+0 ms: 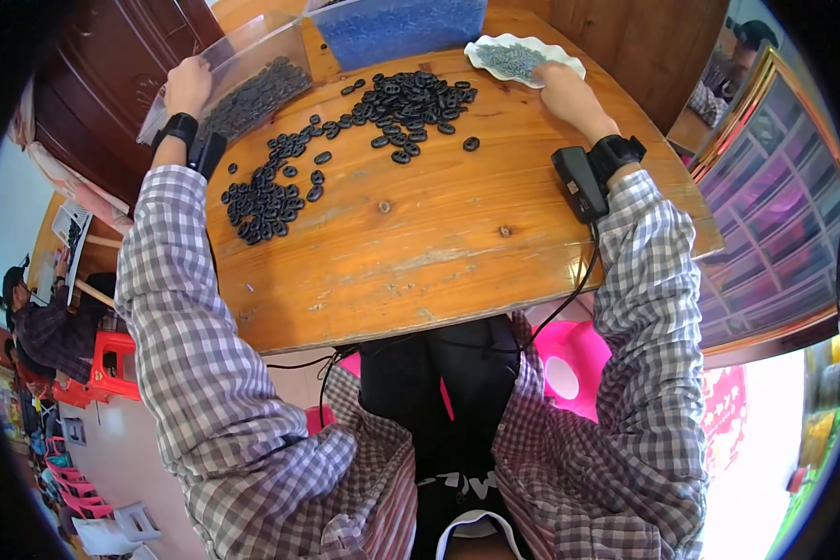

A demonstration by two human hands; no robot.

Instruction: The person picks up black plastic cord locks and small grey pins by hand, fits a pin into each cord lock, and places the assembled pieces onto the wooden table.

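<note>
At the far left, my left hand (pixel 189 86) is curled at the side of a clear plastic bin (pixel 252 42). Its fingers seem closed on the bin's edge, though the fingertips are partly hidden. Dark flat pieces (pixel 257 98) lie heaped inside the bin. On the far right, my right hand (pixel 571 99) reaches over the near rim of a white wavy-edged plate (pixel 569 67). Its fingertips are drawn together by the small grey pieces (pixel 511 61) there; anything between them is too small to make out. Black oval pieces with openings (pixel 411 103) lie piled on the table between my hands.
A blue bin (pixel 397 33) stands at the table's far edge. More black ovals (pixel 261 205) spread toward the left of the wooden table (pixel 420 243). A cable (pixel 579 280) hangs from the device on my right wrist. A framed panel (pixel 775 215) leans at the right.
</note>
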